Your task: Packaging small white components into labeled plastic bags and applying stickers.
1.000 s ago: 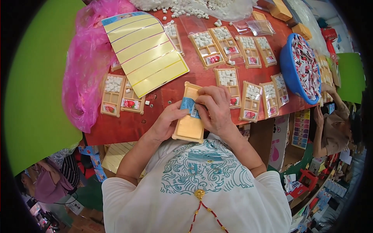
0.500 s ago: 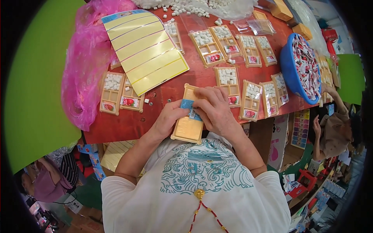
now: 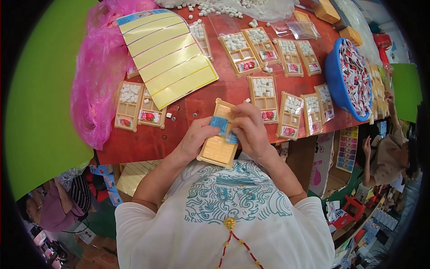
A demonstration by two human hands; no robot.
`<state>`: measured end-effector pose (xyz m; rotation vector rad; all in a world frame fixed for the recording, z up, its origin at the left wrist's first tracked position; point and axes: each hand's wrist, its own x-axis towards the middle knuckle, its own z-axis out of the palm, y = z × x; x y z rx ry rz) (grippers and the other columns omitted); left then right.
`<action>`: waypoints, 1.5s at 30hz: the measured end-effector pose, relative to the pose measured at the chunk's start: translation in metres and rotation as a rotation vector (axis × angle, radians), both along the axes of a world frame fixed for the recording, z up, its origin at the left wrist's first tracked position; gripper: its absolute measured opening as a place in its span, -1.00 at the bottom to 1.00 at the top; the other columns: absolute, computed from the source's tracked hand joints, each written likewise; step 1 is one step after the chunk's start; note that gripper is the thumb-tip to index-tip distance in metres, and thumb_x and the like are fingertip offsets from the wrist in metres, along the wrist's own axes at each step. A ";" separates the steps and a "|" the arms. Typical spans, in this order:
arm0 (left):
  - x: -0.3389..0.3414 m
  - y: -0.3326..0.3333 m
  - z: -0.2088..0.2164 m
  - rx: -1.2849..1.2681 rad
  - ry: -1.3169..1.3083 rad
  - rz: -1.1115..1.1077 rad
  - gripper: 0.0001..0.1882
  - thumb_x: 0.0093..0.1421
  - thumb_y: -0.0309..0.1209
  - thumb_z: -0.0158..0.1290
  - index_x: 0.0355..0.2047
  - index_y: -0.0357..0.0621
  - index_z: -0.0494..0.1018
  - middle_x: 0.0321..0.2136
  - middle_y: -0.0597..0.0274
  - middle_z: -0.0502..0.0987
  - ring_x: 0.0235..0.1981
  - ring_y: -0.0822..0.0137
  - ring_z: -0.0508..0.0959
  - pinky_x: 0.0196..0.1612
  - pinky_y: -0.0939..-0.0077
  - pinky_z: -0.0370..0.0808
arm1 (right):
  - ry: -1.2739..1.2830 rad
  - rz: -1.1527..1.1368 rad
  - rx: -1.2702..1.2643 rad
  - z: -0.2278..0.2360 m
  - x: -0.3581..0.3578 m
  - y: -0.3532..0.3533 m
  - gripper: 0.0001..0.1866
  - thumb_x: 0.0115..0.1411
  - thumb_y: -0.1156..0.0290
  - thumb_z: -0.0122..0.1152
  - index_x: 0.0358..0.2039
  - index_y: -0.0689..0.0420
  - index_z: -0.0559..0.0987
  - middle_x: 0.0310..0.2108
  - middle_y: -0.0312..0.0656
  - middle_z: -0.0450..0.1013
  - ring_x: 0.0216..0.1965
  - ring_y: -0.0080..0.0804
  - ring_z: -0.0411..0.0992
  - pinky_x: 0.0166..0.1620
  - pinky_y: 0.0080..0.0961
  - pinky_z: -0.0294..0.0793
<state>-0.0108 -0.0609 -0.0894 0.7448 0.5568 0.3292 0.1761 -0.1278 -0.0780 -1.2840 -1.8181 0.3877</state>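
While a tan tray (image 3: 218,150) is held at the near edge of the red surface (image 3: 134,148) in the head view, it is clamped by the fingers of the left hand (image 3: 194,139); its blue label (image 3: 218,123) is touched by the right hand (image 3: 252,135), whose finger closure cannot be told.

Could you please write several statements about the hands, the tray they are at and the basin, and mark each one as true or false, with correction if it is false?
1. The left hand and the right hand are both at a tan tray. True.
2. A blue label is on this tray. True.
3. The right hand is far from the label. False: it is at the label.
4. The basin holds many packets. True.
5. The basin is green. False: it is blue.
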 end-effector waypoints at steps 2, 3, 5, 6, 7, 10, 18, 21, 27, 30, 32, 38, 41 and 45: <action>0.001 -0.002 0.001 -0.065 0.005 0.032 -0.60 0.20 -0.38 -0.16 -0.03 -0.37 0.38 -0.21 0.10 0.56 -0.22 0.36 0.59 -0.14 0.50 0.53 | 0.090 -0.030 -0.032 0.000 0.003 -0.006 -0.86 0.07 0.60 0.18 -0.35 0.24 0.42 -0.05 0.00 0.32 -0.04 -0.13 0.33 0.06 -0.28 0.32; 0.001 -0.002 0.002 -0.129 0.009 0.065 -0.59 0.20 -0.37 -0.16 -0.01 -0.38 0.37 -0.20 0.08 0.56 -0.22 0.34 0.60 -0.14 0.48 0.54 | 0.179 -0.060 -0.063 0.001 0.005 -0.008 -0.88 0.11 0.58 0.17 -0.35 0.24 0.42 -0.03 0.00 0.32 -0.03 -0.15 0.34 0.06 -0.31 0.32; -0.002 0.000 0.000 -0.125 -0.002 0.040 -0.57 0.20 -0.38 -0.14 0.02 -0.41 0.34 -0.16 0.05 0.54 -0.19 0.30 0.59 -0.11 0.43 0.55 | 0.173 -0.033 -0.075 0.000 0.007 -0.008 -0.90 0.15 0.55 0.15 -0.33 0.23 0.43 0.00 0.01 0.31 -0.01 -0.17 0.34 0.03 -0.35 0.34; -0.002 0.001 -0.001 -0.120 -0.014 0.017 -0.55 0.19 -0.38 -0.12 0.04 -0.43 0.31 -0.12 0.01 0.53 -0.15 0.26 0.59 -0.07 0.37 0.56 | 0.202 -0.032 -0.103 -0.001 0.007 -0.008 -0.90 0.15 0.56 0.15 -0.33 0.23 0.43 0.00 0.02 0.31 -0.01 -0.16 0.34 0.03 -0.34 0.34; -0.001 0.000 -0.001 -0.120 -0.014 0.016 -0.55 0.19 -0.38 -0.12 0.04 -0.43 0.31 -0.12 0.01 0.53 -0.15 0.26 0.59 -0.07 0.37 0.56 | 0.232 -0.031 -0.130 -0.001 0.007 -0.008 -0.90 0.15 0.56 0.15 -0.32 0.22 0.43 0.01 0.02 0.31 0.00 -0.14 0.34 0.04 -0.33 0.33; 0.001 -0.003 -0.002 -0.085 0.024 0.005 -0.57 0.20 -0.38 -0.15 0.02 -0.39 0.36 -0.18 0.06 0.55 -0.19 0.30 0.59 -0.11 0.45 0.54 | 0.168 -0.095 -0.049 0.000 0.000 -0.006 -0.84 0.06 0.67 0.19 -0.35 0.23 0.43 -0.01 0.04 0.30 0.00 -0.10 0.31 0.02 -0.34 0.35; 0.008 -0.013 0.002 -0.148 -0.050 0.113 -0.50 0.21 -0.40 -0.16 0.15 -0.34 0.20 -0.06 0.05 0.48 -0.11 0.28 0.56 -0.04 0.39 0.53 | 0.353 -0.073 -0.099 0.000 -0.003 -0.006 -0.90 0.14 0.56 0.16 -0.32 0.21 0.45 0.07 0.05 0.24 0.10 -0.13 0.26 0.13 -0.29 0.26; 0.007 -0.010 0.003 -0.137 -0.078 0.097 -0.50 0.22 -0.42 -0.17 0.16 -0.35 0.18 -0.03 0.03 0.47 -0.08 0.24 0.56 -0.01 0.35 0.53 | 0.383 -0.040 -0.098 -0.006 0.001 -0.007 -0.84 0.16 0.50 0.13 -0.23 0.21 0.45 0.14 0.07 0.20 0.17 -0.11 0.21 0.18 -0.27 0.20; 0.009 -0.012 0.004 -0.203 -0.185 0.149 -0.50 0.23 -0.43 -0.14 0.16 -0.40 0.17 -0.02 -0.06 0.45 -0.06 0.15 0.55 0.00 0.29 0.53 | 0.885 -0.082 -0.137 0.000 -0.012 -0.006 -0.38 0.15 0.37 0.11 0.21 0.21 0.22 0.30 0.00 0.05 0.32 -0.16 0.04 0.29 -0.24 0.06; 0.007 -0.013 0.000 -0.212 -0.163 0.212 -0.50 0.22 -0.43 -0.14 0.16 -0.41 0.17 -0.02 -0.09 0.46 -0.06 0.11 0.55 0.01 0.25 0.52 | 1.170 -0.075 -0.222 -0.003 -0.007 -0.010 -0.22 0.09 0.30 0.15 0.30 0.20 0.12 0.33 -0.05 0.01 0.33 -0.21 0.04 0.30 -0.22 0.04; 0.006 -0.012 -0.001 -0.210 -0.167 0.212 -0.50 0.22 -0.43 -0.14 0.15 -0.41 0.18 -0.02 -0.07 0.46 -0.06 0.13 0.55 0.02 0.27 0.52 | 1.385 -0.029 -0.365 -0.004 -0.001 -0.016 -0.24 0.05 0.33 0.15 0.27 0.23 0.18 0.28 -0.05 0.12 0.29 -0.24 0.10 0.29 -0.26 0.08; 0.007 -0.014 -0.010 -0.187 -0.102 0.233 -0.52 0.21 -0.42 -0.11 0.12 -0.39 0.23 -0.03 0.00 0.47 -0.04 0.22 0.53 0.06 0.35 0.47 | 1.654 0.086 -0.730 -0.009 0.001 -0.024 -0.53 0.18 0.45 0.03 0.12 0.27 0.36 0.00 -0.16 0.42 0.03 -0.40 0.39 0.10 -0.40 0.35; 0.008 -0.015 -0.008 -0.160 -0.089 0.212 -0.54 0.21 -0.42 -0.10 0.10 -0.38 0.25 -0.03 0.04 0.47 -0.04 0.26 0.52 0.06 0.38 0.46 | 1.675 0.129 -0.826 -0.015 0.002 -0.024 -0.62 0.26 0.40 0.03 0.07 0.24 0.39 -0.01 -0.17 0.43 0.01 -0.42 0.42 0.04 -0.41 0.42; 0.009 -0.014 -0.007 -0.148 -0.082 0.204 -0.54 0.21 -0.42 -0.09 0.10 -0.37 0.25 -0.04 0.06 0.48 -0.05 0.30 0.52 0.05 0.41 0.45 | 1.656 0.102 -0.864 -0.015 0.001 -0.021 -0.62 0.29 0.34 0.01 0.07 0.24 0.40 -0.02 -0.18 0.45 0.00 -0.45 0.43 0.02 -0.44 0.43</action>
